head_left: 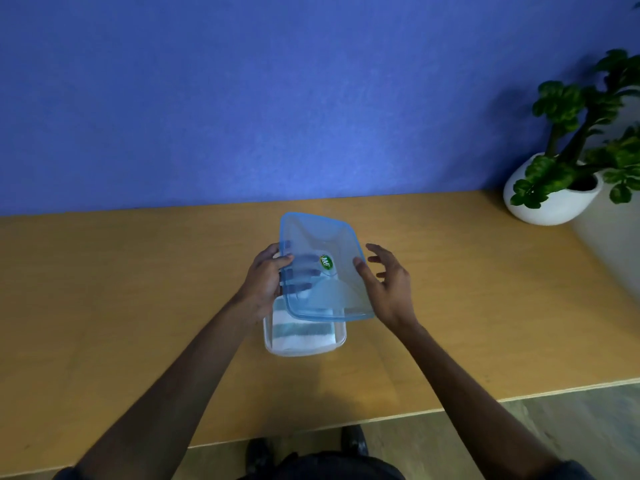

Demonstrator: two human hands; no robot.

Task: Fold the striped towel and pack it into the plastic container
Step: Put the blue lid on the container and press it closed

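Wooden table (138, 306); left hand (265, 282) grips blue lid (322, 244) above towel-filled container (304, 349).

Single view only, head-mounted, wide-angle; nothing to compare for overlap. Camera sits above the near edge of the wooden table (104, 306), tilted forward and down. The plastic container (304, 344) lies close to frame centre and serves as the landmark. Beyond the container the table runs to a blue wall (242, 98), which fills the upper half. Far right of the container, at the wall, a potted plant (568, 161) marks the right limit. Nearer than the container, the table edge, a strip of floor and dark shoes (256, 455) show at the bottom. Both forearms enter from the bottom corners toward the container, so the range is arm's reach.
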